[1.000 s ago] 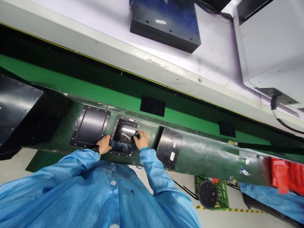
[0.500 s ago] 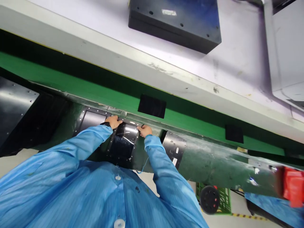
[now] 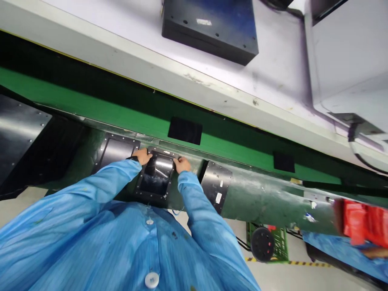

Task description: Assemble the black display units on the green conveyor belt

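A shiny black rectangular panel (image 3: 156,176) with a screw-holed rim lies on the front ledge of a green conveyor (image 3: 121,115). My left hand (image 3: 143,156) rests on the panel's far left corner, fingers curled over the edge. On the far right corner sits my right hand (image 3: 182,164), fingers bent down onto the rim. Both arms are in blue sleeves. Whether either hand grips anything small is hidden.
Two similar black panels (image 3: 115,150) (image 3: 216,187) lie left and right of it. A black box (image 3: 209,28) sits on the white bench beyond, a grey machine housing (image 3: 345,56) at right. Red items (image 3: 360,222), another person's blue sleeve and a green crate (image 3: 275,242) are at lower right.
Both hands moved from the panel's side edges up to its far corners between one second ago and half a second ago; since then they have stayed there.
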{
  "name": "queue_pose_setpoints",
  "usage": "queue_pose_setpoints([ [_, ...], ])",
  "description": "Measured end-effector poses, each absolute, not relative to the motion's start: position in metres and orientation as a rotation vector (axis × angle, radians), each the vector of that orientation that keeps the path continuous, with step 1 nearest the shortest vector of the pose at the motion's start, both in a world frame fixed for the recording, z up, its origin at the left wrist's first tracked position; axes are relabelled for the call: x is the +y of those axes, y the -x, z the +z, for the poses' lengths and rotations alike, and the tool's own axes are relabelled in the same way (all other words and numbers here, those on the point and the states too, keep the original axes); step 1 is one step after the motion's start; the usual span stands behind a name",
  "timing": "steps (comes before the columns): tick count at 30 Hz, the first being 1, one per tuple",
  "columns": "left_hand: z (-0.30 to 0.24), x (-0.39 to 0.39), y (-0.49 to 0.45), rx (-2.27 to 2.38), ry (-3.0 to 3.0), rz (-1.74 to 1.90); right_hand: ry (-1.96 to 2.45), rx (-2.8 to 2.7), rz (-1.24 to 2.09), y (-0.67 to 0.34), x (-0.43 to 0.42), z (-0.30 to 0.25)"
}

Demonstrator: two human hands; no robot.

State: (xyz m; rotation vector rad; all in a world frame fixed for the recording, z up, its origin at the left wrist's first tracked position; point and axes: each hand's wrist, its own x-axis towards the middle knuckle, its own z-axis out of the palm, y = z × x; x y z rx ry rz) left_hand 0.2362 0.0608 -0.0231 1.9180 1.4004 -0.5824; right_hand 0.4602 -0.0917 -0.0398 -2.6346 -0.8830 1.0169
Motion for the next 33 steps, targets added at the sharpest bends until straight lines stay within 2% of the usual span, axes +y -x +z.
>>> queue_pose_setpoints([
  [2, -0.024, 0.026, -0.208, 1.326, -1.944, -0.660, 2.618, -0.846, 1.025, -0.429, -0.137, -0.045],
  [5, -0.026, -0.031, -0.162, 1.255, -1.941, -0.785, 2.576, -0.816, 1.209, -0.382, -0.210, -0.056],
  [8, -0.025, -0.063, -0.137, 1.243, -1.917, -0.822, 2.621, -0.770, 1.303, -0.361, -0.248, -0.060],
  [15, -0.017, -0.060, -0.144, 1.246, -1.904, -0.776, 2.580, -1.017, 1.633, -0.387, -0.214, -0.048],
  [24, -0.027, -0.073, -0.145, 1.376, -1.812, -0.673, 2.563, -0.926, 1.706, -0.387, -0.208, -0.053],
  [28, -0.018, -0.077, -0.138, 1.385, -1.834, -0.565, 2.545, -1.013, 1.610, -0.393, -0.210, -0.051],
  [30, -0.012, -0.066, -0.121, 1.470, -1.930, -0.408, 2.565, -1.001, 1.411, -0.393, -0.212, -0.050],
  [33, -0.005, -0.029, -0.083, 1.880, -1.908, -0.168, 2.476, -0.859, 1.059, -0.378, -0.208, -0.054],
])
